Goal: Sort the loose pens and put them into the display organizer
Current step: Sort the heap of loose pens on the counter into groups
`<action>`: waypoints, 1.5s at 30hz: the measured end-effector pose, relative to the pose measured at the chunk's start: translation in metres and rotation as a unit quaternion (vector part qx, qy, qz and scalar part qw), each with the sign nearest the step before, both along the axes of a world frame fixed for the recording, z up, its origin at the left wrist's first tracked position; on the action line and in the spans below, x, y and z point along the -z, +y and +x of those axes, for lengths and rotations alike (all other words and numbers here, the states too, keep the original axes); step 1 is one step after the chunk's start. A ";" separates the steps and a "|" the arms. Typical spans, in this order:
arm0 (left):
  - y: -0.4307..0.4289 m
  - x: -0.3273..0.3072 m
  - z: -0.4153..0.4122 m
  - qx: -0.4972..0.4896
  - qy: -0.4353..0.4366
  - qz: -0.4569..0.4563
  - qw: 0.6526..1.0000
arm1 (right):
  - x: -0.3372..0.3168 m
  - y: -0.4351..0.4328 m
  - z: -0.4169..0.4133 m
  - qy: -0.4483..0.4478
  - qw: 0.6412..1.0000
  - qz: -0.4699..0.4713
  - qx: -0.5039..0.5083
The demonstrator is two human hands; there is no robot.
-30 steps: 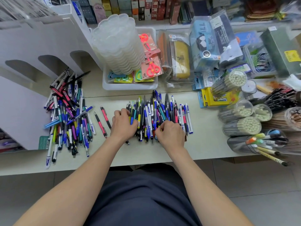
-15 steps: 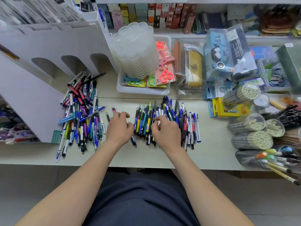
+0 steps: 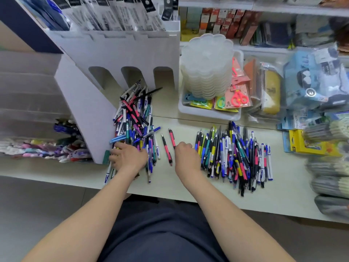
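As I look down at the counter, the white display organizer stands far left, side wall just beside the loose pen pile. On that pile's near end lies the left hand, fingers spread and nearly straight, pressing on pens, gripping none. Between the hands: two red pens on bare counter, one ending right at the knuckles of the right hand. That hand's fingers are curled under; can't tell if they hold anything. Just right of it, the sorted pen row. Behind, a white tub.
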State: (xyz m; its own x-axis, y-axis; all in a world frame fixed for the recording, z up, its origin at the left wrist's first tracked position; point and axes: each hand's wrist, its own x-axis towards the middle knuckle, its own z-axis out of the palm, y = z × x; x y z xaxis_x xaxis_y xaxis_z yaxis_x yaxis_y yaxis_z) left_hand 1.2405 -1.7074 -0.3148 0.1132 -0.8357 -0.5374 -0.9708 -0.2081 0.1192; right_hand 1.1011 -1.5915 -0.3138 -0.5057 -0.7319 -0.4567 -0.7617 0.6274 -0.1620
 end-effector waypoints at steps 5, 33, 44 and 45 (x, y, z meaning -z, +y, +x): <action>-0.006 0.007 0.008 0.041 -0.010 0.039 0.998 | 0.020 -0.013 0.011 0.084 0.994 0.056 0.035; -0.019 0.027 0.046 0.069 0.324 0.103 0.938 | 0.045 -0.028 0.090 -0.120 0.973 -0.121 0.159; -0.019 -0.016 0.023 -0.053 0.301 0.105 0.947 | 0.056 -0.030 0.084 -0.029 0.989 -0.105 0.097; -0.021 -0.017 0.018 -0.062 0.300 0.107 0.946 | 0.056 -0.034 0.085 -0.026 0.992 -0.089 0.088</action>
State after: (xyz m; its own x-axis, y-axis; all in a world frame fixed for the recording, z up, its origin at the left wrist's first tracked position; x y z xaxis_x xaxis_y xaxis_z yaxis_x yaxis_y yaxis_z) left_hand 1.2588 -1.7286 -0.2979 -0.1755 -0.7003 -0.6919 -0.7080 -0.3986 0.5830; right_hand 1.1864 -1.6254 -0.3694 -0.6124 -0.7058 -0.3561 -0.6308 0.7078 -0.3180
